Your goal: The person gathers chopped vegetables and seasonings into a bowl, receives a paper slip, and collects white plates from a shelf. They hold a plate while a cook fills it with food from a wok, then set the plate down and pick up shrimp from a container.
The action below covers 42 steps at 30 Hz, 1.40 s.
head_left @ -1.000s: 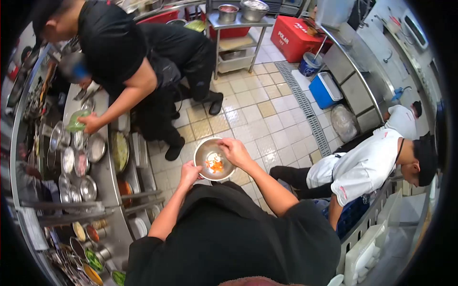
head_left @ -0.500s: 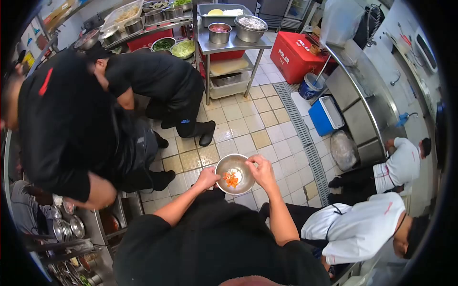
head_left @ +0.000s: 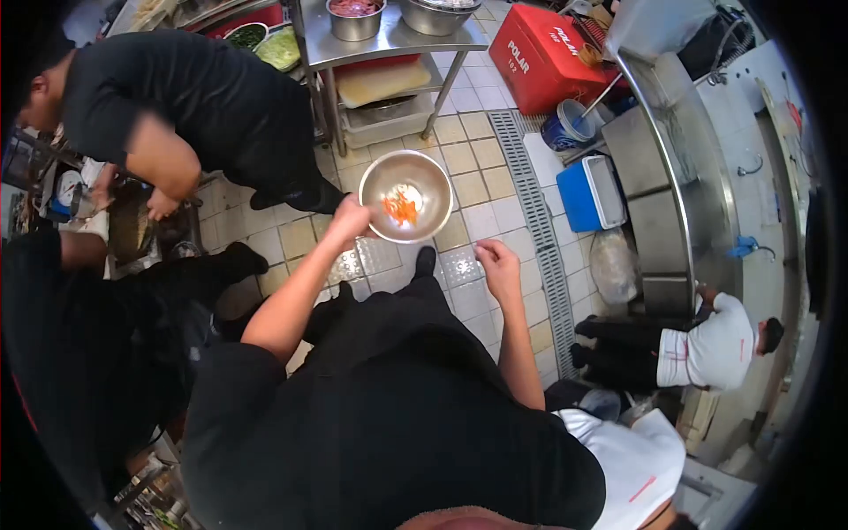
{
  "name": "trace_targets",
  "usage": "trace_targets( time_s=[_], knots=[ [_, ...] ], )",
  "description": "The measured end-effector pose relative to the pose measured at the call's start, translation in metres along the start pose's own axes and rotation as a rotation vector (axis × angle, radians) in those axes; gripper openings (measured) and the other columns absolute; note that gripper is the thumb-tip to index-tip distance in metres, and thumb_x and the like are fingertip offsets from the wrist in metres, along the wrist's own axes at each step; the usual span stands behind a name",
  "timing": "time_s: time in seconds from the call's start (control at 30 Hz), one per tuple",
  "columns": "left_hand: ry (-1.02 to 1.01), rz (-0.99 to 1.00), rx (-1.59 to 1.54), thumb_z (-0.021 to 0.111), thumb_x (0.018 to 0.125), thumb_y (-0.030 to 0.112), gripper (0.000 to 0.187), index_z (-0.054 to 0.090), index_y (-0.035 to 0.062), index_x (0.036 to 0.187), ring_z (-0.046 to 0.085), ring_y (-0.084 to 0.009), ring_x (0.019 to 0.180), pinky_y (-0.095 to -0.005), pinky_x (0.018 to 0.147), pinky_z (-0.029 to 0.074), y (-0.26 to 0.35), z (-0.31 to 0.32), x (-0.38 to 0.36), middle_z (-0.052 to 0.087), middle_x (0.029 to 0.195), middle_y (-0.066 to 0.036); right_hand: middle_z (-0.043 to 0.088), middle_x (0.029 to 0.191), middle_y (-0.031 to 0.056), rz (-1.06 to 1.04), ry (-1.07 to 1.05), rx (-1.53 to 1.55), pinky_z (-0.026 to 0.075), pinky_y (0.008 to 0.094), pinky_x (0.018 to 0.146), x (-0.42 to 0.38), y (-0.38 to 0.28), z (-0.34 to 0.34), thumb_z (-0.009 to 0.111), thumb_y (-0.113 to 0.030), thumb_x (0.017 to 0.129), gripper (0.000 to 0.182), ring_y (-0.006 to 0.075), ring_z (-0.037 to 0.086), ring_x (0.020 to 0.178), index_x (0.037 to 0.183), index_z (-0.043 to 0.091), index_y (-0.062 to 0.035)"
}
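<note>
The left hand [head_left: 352, 219] holds the round silver metal bowl [head_left: 431, 181] by its rim, at the side of the bowl nearest to this arm. The fingers are closed and pinch the rim; how the thumb lies there, I cannot tell exactly. The bowl is in the air, in front of the body and above the light floor tiles [head_left: 481, 184], with its open side up toward the camera. In the bottom of it lie small orange food pieces [head_left: 402, 208], together in a loose heap.

The right hand [head_left: 500, 265] is apart from the bowl, to the right of it and lower in the view. Its fingers are bent loosely, with thumb and forefinger near each other; whether the tips are pressed together, I cannot tell.

Beyond the bowl stands a steel table [head_left: 402, 49] with a metal pot of reddish food [head_left: 356, 19] on it. A co-worker in black clothes [head_left: 194, 106] leans forward at the left.
</note>
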<state>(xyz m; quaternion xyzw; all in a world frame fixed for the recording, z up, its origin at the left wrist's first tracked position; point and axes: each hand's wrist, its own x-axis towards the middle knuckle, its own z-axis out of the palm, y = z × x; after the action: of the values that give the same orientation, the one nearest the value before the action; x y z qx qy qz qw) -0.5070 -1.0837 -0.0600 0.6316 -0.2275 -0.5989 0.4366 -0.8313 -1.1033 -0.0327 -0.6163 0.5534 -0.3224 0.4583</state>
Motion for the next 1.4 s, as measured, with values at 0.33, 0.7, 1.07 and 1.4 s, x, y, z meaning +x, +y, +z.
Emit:
trace_targets(
  time_s=[0.33, 0.7, 1.07, 1.4],
  knots=[
    [0.266, 0.106, -0.070, 0.056, 0.072, 0.001, 0.056, 0.042, -0.0013, 0.126, 0.066, -0.0212, 0.081, -0.0292, 0.054, 0.057, 0.118, 0.065, 0.095, 0.062, 0.104, -0.015, 0.062, 0.064, 0.0061, -0.351, -0.107, 0.169, 0.044, 0.0288, 0.058, 0.244, -0.085, 0.014, 0.067, -0.023, 0.087, 0.029, 0.0112, 0.055, 0.062, 0.072, 0.065, 0.0027],
    [0.273, 0.099, -0.334, 0.056, 0.073, 0.004, 0.052, 0.044, -0.0054, 0.123, 0.064, -0.0181, 0.061, -0.0256, 0.048, 0.056, 0.165, 0.064, 0.177, 0.062, 0.093, -0.016, 0.065, 0.096, 0.0155, -0.964, -0.509, -0.293, 0.049, 0.0359, 0.076, 0.393, -0.147, 0.093, 0.069, -0.020, 0.083, 0.021, 0.0274, 0.062, 0.088, 0.092, 0.069, -0.0008],
    [0.785, 0.098, -0.543, 0.053, 0.076, -0.003, 0.047, 0.042, -0.0063, 0.122, 0.059, -0.0175, 0.050, -0.0269, 0.042, 0.050, 0.205, 0.035, 0.213, 0.062, 0.085, -0.016, 0.069, 0.085, 0.0052, -0.574, -0.972, 0.181, 0.050, 0.0262, 0.071, 0.568, -0.270, 0.180, 0.063, -0.012, 0.088, 0.019, 0.0100, 0.061, 0.077, 0.102, 0.067, -0.0003],
    [1.122, 0.151, -0.741, 0.051, 0.078, 0.002, 0.049, 0.044, 0.0012, 0.126, 0.059, -0.0176, 0.059, -0.0362, 0.061, 0.057, 0.219, -0.006, 0.185, 0.059, 0.088, -0.012, 0.069, 0.091, 0.0197, -1.193, -1.038, 0.141, 0.051, 0.0355, 0.080, 0.545, -0.438, 0.378, 0.062, -0.018, 0.085, 0.026, 0.0289, 0.068, 0.086, 0.102, 0.068, 0.0002]
  ],
)
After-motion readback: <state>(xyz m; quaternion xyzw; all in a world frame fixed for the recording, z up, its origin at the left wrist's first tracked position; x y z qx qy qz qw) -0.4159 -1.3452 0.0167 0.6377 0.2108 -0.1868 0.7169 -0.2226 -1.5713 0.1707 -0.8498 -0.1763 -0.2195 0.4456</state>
